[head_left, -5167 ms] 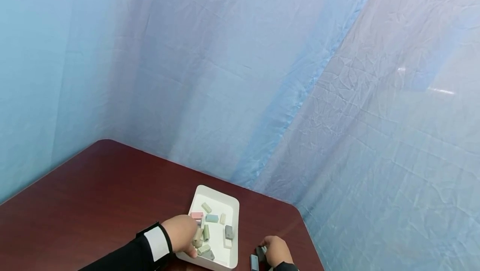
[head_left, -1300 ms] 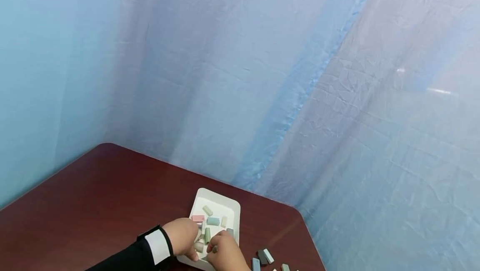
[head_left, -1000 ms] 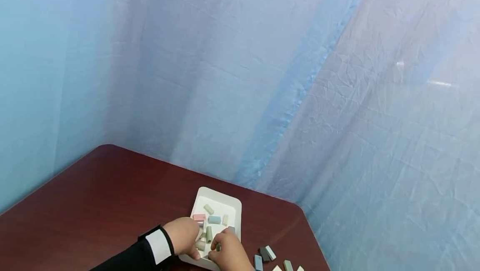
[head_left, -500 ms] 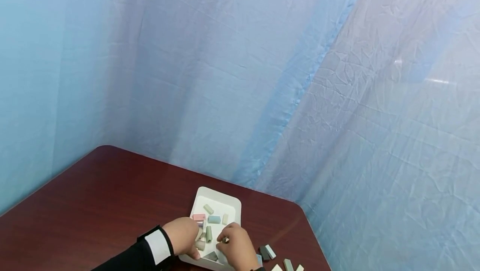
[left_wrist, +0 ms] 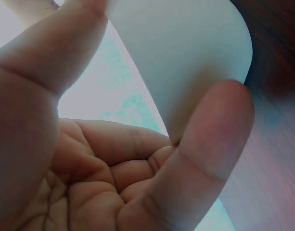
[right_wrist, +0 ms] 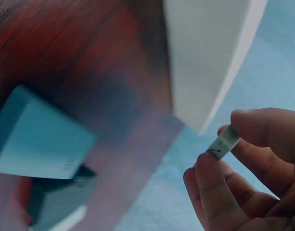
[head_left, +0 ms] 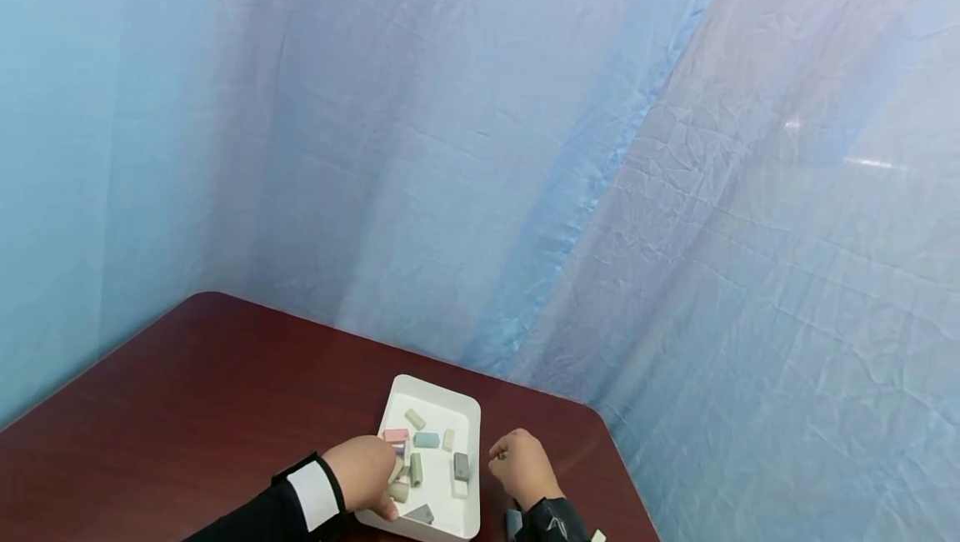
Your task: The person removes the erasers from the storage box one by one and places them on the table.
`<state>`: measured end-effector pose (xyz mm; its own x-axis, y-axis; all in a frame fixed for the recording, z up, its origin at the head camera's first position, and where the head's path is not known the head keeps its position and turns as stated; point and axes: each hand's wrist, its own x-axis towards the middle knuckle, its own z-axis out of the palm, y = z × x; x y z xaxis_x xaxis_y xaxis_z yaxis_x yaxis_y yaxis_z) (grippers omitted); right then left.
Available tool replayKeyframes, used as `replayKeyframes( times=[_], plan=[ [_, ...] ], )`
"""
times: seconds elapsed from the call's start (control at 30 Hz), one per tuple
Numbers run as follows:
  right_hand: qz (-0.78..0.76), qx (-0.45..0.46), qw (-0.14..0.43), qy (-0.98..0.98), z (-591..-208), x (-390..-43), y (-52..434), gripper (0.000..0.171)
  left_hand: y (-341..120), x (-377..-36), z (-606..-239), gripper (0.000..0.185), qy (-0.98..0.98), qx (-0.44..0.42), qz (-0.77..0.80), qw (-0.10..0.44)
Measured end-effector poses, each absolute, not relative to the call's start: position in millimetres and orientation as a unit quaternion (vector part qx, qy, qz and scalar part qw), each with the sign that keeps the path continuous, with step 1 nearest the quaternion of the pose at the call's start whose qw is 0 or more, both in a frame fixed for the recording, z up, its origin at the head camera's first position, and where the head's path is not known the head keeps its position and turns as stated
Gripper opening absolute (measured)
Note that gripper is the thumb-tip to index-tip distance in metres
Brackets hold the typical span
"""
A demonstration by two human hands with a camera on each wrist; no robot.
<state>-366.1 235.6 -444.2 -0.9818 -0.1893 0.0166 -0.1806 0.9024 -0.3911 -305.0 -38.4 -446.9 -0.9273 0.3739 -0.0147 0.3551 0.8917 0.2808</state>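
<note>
The block (right_wrist: 225, 141) is small, light and hard, pinched by its ends in our right hand (head_left: 522, 467) beside the tray (head_left: 471, 417). Our left hand (head_left: 365, 472) grips the tray's corner.

White tray (head_left: 471, 409) w/ pastel pink, blue, green, grey blocks (head_left: 426, 439); dark red-brown table (head_left: 187, 392); blue backdrop (head_left: 480, 150).
</note>
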Motion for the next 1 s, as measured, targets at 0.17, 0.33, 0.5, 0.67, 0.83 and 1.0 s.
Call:
replayKeyframes(
  times=[0.17,0.33,0.5,0.67,0.83,1.0],
  plan=[
    [-0.180,-0.094,0.047,0.978,-459.9,-372.9,243.2,0.005,-38.5,-303.5,-447.6,0.044,0.971,0.186,0.144,0.035],
    [-0.178,-0.073,0.079,0.978,-472.9,-372.3,246.3,0.013,-38.4,-303.7,-448.2,0.044,0.970,0.189,0.148,0.039],
    [-0.168,-0.084,0.073,0.979,-475.8,-373.9,245.0,0.017,-39.1,-304.7,-448.5,0.045,0.971,0.187,0.144,0.034],
    [-0.159,-0.084,0.062,0.982,-476.4,-376.2,242.5,0.019,-39.4,-306.7,-447.2,0.044,0.971,0.187,0.143,0.033],
    [-0.148,-0.064,0.068,0.985,-476.7,-374.2,238.6,0.020,-38.2,-307.0,-449.3,0.045,0.972,0.189,0.134,0.036],
    [-0.076,-0.068,0.067,0.993,-476.9,-373.3,235.5,0.021,-38.2,-306.3,-448.7,0.043,0.971,0.193,0.135,0.045]
  ],
)
